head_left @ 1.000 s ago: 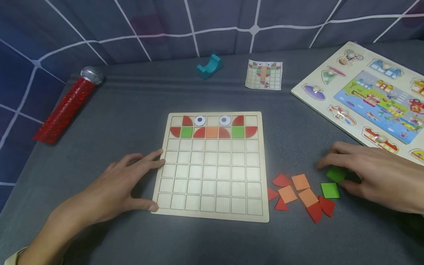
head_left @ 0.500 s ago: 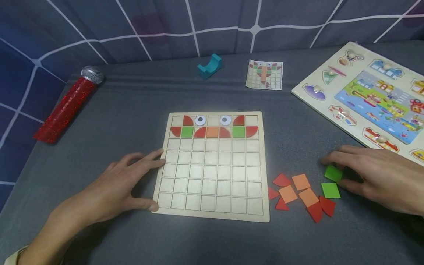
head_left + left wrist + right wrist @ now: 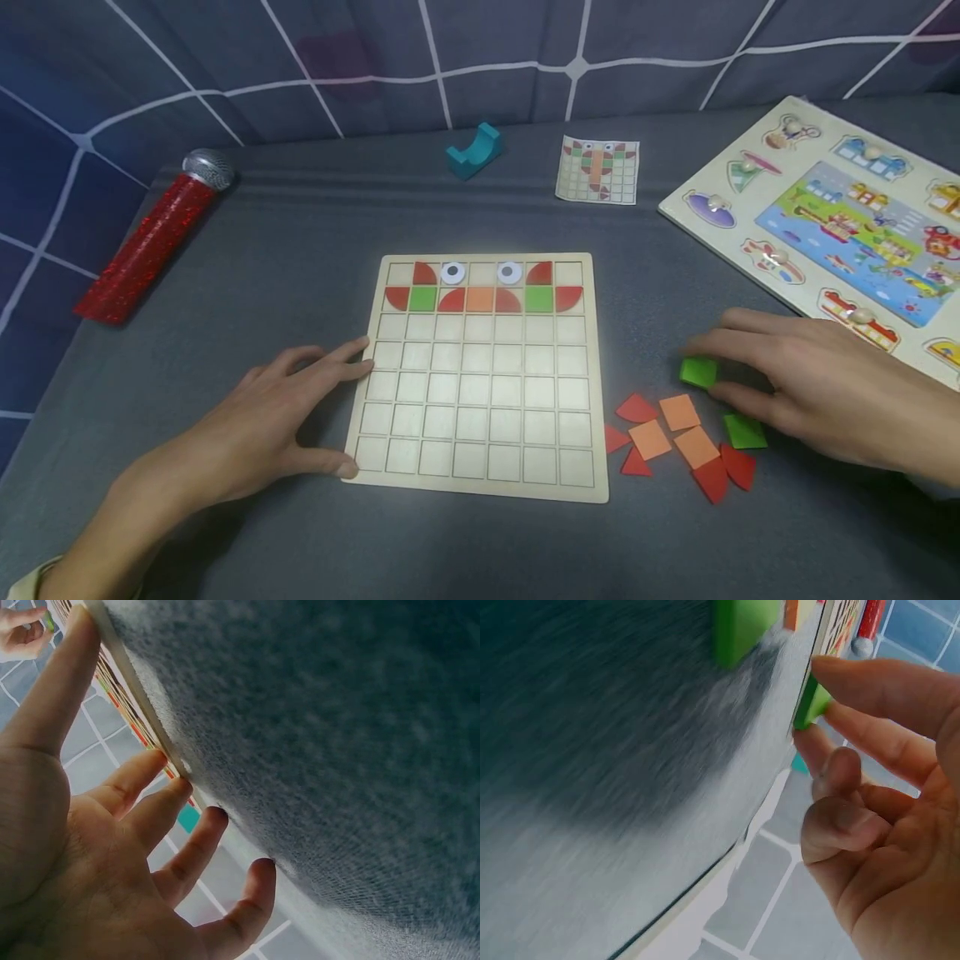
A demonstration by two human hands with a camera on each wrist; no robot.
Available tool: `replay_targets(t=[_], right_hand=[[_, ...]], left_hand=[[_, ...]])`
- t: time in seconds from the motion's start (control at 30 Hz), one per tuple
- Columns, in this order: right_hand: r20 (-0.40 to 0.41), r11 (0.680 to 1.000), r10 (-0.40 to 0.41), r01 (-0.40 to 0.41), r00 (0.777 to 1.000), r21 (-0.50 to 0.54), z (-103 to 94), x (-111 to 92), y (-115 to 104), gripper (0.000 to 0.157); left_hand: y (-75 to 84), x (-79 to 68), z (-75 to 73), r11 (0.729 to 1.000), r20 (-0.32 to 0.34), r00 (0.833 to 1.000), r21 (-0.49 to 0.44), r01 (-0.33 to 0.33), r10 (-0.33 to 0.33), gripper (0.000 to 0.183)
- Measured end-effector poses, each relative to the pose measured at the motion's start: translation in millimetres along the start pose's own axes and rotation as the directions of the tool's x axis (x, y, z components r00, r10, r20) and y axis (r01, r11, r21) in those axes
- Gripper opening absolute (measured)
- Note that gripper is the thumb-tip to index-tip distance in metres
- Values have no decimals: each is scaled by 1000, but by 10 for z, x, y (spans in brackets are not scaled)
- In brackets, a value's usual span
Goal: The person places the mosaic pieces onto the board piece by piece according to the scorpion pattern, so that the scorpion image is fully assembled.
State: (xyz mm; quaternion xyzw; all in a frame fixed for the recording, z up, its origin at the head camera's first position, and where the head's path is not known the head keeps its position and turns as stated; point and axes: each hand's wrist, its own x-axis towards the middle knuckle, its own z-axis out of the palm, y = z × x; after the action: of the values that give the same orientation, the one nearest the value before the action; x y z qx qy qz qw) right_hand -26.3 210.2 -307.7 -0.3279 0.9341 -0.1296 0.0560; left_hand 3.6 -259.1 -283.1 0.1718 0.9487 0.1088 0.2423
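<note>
A wooden grid board [image 3: 491, 392] lies mid-table, its top two rows bearing red quarter-circle pieces, green squares, an orange square and two eye discs. My left hand [image 3: 277, 417] rests at the board's left edge, fingers spread, with thumb and fingertips touching the rim. Between thumb and fingers my right hand [image 3: 795, 379] pinches a green square tile [image 3: 698, 372], also visible as a green tile [image 3: 812, 701] in the right wrist view. Below that hand lies a second green square [image 3: 745, 431]. Orange squares [image 3: 697, 447] and red pieces [image 3: 636, 408] are scattered right of the board.
A small pattern card [image 3: 597, 171] lies behind the board, with a teal curved block [image 3: 475, 152] to its left. A knobbed picture puzzle [image 3: 780, 258] occupies the right side, close to my right hand. A red glittery microphone [image 3: 157, 237] lies at far left.
My right hand has picked up one green tile from beside the other and carried it left, towards the board. My left hand has stayed in place at the board's edge.
</note>
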Motion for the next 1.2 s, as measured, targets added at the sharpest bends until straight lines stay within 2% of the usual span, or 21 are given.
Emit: replay_targets(t=[0.1,0.3,0.43,0.53,0.7,0.93,1.2], right_hand=[[-34,998,-61,62,998,33,-31,110,-110,43],[-13,987,-116,116,993,109,-121,347,-326,40],[-1,973,-158,156,987,170,-138,550,-446,34],[8,962,-171,165,985,216,-135,729,-545,29],[6,943,-180,171,984,285,-103,1027,-700,22],[-55,918,-228,234,972,319,-19,1380,-921,10],[38,933,-223,203,974,298,30,1670,-1109,6]], left_hand=[[3,3,1,1000,1,1000,-3,3,-3,105],[2,8,1,1000,6,1000,-7,8,-7,105],[-17,-6,2,1000,-11,1000,-6,-24,24,103],[-30,-18,5,999,-25,999,-3,-46,46,102],[-31,-18,4,999,-22,999,-6,-46,45,102],[-27,-14,9,999,-18,999,-5,-37,37,103],[-34,-23,19,998,-51,997,6,-64,64,99]])
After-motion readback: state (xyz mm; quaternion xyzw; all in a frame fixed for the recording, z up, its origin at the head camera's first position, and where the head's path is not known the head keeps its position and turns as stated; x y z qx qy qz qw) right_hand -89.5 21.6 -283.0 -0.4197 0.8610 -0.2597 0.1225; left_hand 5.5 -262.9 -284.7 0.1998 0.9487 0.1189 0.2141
